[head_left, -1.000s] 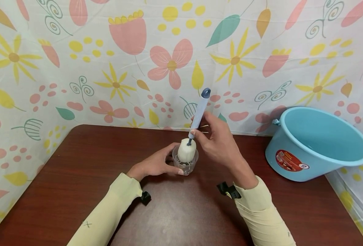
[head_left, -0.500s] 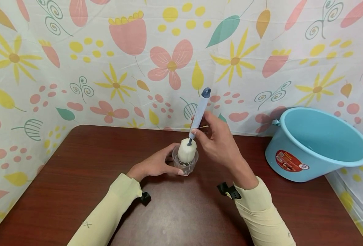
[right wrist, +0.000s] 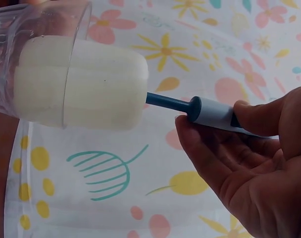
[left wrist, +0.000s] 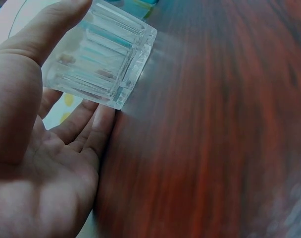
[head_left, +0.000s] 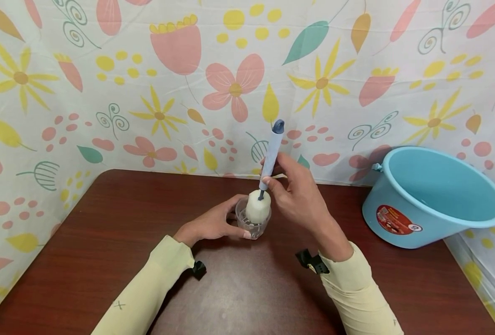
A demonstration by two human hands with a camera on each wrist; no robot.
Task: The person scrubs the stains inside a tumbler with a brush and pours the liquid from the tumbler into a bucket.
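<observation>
A cup brush with a white sponge head (head_left: 257, 209) stands in a small clear glass (head_left: 254, 230) with ribbed sides. Its sponge sits partly below the rim, with the top sticking out. My left hand (head_left: 211, 224) grips the glass from the left, thumb on the near side and fingers behind. In the left wrist view the glass (left wrist: 103, 57) has its base close to the tabletop. My right hand (head_left: 297, 193) pinches the lower part of the pale blue handle (head_left: 271, 158), which leans slightly right. The right wrist view has a dark blue neck (right wrist: 170, 101) joining sponge and handle.
A light blue bucket (head_left: 373, 204) with a red label stands at the right on the dark brown wooden table (head_left: 247, 298). A flower-printed white curtain (head_left: 188, 102) hangs right behind the table's back edge.
The sponge head has shifted slightly right inside the glass, and the handle's top has swung a little left, so the brush stands more upright. The left hand and glass hold nearly still.
</observation>
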